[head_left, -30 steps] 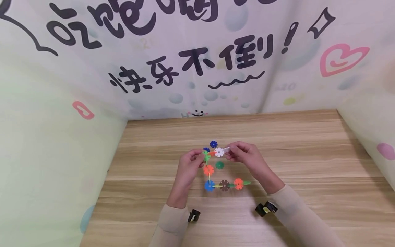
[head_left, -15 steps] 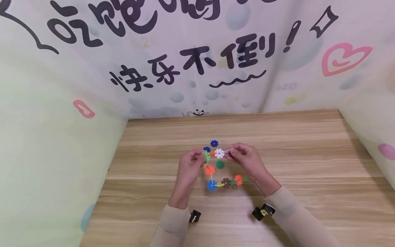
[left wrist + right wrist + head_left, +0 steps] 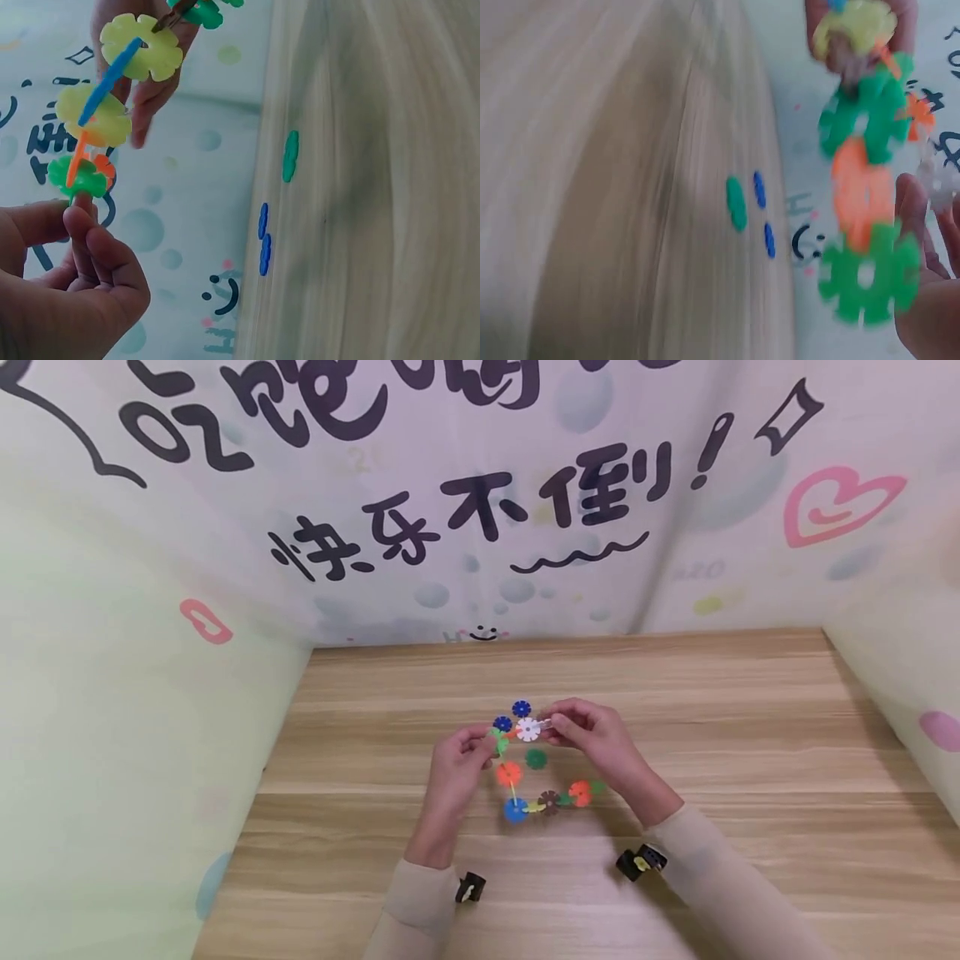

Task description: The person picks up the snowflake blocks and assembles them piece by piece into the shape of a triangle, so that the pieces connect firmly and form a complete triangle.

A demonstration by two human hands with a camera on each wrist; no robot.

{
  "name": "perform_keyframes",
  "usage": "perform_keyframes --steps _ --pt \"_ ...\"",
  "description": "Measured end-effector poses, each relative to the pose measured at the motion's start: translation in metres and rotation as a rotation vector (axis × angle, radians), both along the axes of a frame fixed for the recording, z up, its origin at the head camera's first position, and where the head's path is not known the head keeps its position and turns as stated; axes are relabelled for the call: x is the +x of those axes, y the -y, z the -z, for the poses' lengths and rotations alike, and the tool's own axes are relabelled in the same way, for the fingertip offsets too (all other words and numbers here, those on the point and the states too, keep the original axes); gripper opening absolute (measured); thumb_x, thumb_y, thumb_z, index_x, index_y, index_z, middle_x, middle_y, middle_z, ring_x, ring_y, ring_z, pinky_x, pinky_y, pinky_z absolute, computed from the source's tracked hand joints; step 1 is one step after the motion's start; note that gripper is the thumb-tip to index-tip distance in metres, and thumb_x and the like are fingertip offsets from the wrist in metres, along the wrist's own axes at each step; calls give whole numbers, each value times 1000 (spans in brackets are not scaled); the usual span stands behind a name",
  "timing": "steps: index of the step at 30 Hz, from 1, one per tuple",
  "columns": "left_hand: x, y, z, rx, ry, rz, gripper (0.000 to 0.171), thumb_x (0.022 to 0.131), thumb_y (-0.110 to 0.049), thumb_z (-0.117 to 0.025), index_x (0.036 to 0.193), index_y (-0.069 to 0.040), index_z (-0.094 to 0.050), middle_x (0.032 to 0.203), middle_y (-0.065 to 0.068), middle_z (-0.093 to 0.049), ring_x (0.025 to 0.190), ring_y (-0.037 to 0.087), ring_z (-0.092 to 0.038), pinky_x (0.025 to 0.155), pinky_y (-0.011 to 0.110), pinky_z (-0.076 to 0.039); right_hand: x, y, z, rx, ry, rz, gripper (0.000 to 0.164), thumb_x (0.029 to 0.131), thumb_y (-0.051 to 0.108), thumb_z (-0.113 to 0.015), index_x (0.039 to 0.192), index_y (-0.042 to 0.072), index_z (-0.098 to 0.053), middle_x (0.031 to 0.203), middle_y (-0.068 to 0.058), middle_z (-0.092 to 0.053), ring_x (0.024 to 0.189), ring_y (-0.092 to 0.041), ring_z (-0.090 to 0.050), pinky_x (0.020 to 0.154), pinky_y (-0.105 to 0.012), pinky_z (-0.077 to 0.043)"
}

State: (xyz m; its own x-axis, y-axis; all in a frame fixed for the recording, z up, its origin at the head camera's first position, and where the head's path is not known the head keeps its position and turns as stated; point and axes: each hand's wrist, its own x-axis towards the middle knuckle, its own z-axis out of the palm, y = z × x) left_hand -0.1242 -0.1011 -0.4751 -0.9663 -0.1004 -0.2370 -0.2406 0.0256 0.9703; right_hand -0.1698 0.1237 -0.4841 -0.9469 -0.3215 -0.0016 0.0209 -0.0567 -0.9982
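Slotted plastic flower discs are joined into a bent chain held above the table. My left hand [image 3: 459,768] pinches the light green disc [image 3: 79,176] at one corner. My right hand [image 3: 600,747] pinches a whitish disc at the end beyond the white disc [image 3: 528,729]; its fingers partly hide that piece. From the left hand the chain runs toward me through an orange disc [image 3: 508,773] to the blue disc [image 3: 516,811]. It then turns right through a brown disc [image 3: 549,802] and another orange disc [image 3: 581,792], ending in a green disc [image 3: 866,276].
Loose on the wooden table [image 3: 360,727] lie a dark green disc [image 3: 536,759] and two dark blue discs [image 3: 521,708], all apart from the chain. A printed cloth wall [image 3: 420,610] rises along the back edge. Black wrist cameras [image 3: 642,862] sit at both sleeves.
My right hand has shifted slightly left and away from me, with the white disc moving left too. The near row has tilted, its right end rising in the head view. My left hand stays nearly still.
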Motion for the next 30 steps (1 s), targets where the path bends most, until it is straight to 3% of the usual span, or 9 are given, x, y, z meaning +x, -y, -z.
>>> perform_keyframes --steps 3,6,12,18,25,30 --pt "0 7 0 20 26 -4 20 99 -16 -65 114 -4 -68 99 10 -65 88 22 -63 89 45 -54 -5 -3 4 101 -31 5 29 102 19 -59 122 0 -63 118 -21 -64 103 -39 -66 86 -38 -57" --pt "1 13 1 27 27 -17 20 99 -15 -64 114 -3 -67 98 10 -65 87 22 -62 86 41 -54 -9 -5 10 214 -30 28 25 101 17 -62 121 2 -65 113 -23 -64 98 -41 -64 82 -41 -58" --pt "0 18 0 30 7 -18 21 98 -14 -65 114 -1 -67 98 10 -66 85 19 -62 78 31 -55 -16 -6 28 420 -30 -40 25 98 14 -66 121 5 -67 106 -16 -67 89 -29 -66 76 -37 -57" --pt "0 19 -1 18 11 -19 21 98 -15 -65 114 -1 -68 98 11 -67 84 19 -61 82 37 -55 -17 0 38 612 -111 -128 28 91 15 -73 119 12 -70 97 0 -65 89 -20 -61 72 -33 -53" --pt "-1 19 0 28 0 -15 21 98 -15 -65 113 1 -67 97 11 -67 84 18 -62 75 27 -55 -17 8 42 702 -163 -190 32 86 15 -78 118 17 -72 90 2 -62 83 -18 -56 74 -33 -51" --pt "-1 20 1 13 -2 -10 22 98 -16 -66 113 0 -68 95 10 -67 82 19 -60 75 28 -54 -18 13 45 759 -216 -191 34 82 13 -82 115 16 -73 85 4 -60 79 -15 -55 74 -34 -49"
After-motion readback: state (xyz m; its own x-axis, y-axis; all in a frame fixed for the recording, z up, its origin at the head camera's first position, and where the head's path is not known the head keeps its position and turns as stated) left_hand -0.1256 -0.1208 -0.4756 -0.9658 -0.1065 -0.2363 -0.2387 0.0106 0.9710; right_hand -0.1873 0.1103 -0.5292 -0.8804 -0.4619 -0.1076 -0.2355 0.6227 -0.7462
